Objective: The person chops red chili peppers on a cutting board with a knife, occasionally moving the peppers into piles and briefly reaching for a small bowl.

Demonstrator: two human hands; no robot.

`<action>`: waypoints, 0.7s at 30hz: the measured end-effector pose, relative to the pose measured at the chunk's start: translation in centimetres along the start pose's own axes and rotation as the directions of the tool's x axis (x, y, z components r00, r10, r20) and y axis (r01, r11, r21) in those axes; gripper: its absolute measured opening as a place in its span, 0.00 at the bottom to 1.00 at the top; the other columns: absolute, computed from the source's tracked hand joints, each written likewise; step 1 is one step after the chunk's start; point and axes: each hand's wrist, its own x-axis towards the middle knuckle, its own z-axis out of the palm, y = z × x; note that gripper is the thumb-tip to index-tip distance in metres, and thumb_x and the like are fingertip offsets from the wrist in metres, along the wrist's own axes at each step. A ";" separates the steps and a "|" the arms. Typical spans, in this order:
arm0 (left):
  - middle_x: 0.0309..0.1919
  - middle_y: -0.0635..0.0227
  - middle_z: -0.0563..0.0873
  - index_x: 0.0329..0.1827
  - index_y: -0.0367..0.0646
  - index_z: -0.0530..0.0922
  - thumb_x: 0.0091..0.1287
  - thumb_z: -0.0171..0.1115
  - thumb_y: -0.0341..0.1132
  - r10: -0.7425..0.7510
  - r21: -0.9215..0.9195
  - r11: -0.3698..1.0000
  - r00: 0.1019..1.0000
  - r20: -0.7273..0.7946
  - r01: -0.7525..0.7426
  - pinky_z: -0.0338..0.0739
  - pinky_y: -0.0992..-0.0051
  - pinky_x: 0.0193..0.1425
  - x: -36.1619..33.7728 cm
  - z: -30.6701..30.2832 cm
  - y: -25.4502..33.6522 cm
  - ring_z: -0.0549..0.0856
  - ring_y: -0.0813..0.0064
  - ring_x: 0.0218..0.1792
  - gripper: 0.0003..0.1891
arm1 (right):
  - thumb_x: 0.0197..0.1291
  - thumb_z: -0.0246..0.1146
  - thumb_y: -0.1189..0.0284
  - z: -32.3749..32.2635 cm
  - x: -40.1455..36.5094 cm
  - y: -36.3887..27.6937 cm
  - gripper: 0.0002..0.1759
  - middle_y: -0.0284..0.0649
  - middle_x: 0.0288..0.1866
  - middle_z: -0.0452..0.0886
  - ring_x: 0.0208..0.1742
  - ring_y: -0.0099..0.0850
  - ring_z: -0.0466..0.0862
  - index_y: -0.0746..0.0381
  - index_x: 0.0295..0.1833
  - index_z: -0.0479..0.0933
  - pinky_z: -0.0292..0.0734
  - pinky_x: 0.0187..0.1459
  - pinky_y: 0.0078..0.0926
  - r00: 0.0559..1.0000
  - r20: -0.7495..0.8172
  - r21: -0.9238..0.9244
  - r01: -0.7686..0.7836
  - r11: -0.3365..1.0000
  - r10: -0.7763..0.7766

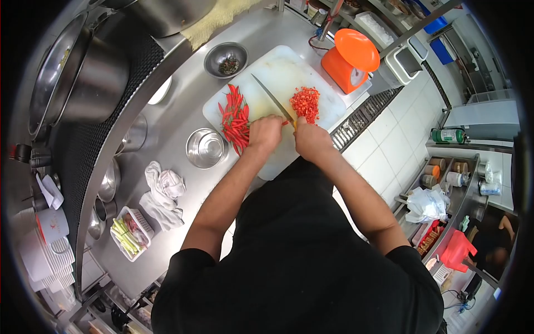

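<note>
My right hand point(312, 139) is wrapped round the yellow handle of a knife point(273, 99), whose long blade points up and left over the white cutting board point(283, 61). Close beside it, my left hand point(266, 132) has its fingers pressed together on a red chili point(286, 122) near the handle end of the blade. Whole red chilies point(235, 119) lie in a pile left of my left hand. Chopped red chili point(305, 103) is heaped on the board to the right of the blade.
A metal bowl point(225, 60) with dark scraps stands behind the board, an empty metal bowl point(206, 148) at its left. An orange scale point(351, 60) is at the back right. A cloth point(163, 196) and a vegetable basket point(132, 234) lie left. Part of another person shows far right.
</note>
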 end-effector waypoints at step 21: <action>0.41 0.57 0.90 0.41 0.45 0.89 0.71 0.62 0.34 -0.007 -0.008 1.000 1.000 0.027 0.007 0.85 0.52 0.49 -0.1 -0.5 0.5 0.91 0.51 0.43 0.08 | 0.75 0.60 0.66 0.9 0.1 0.1 0.16 0.58 0.41 0.90 0.44 0.52 0.93 0.69 0.55 0.71 0.88 0.47 0.49 1.000 -0.023 -0.019 0.017 1.000 -0.017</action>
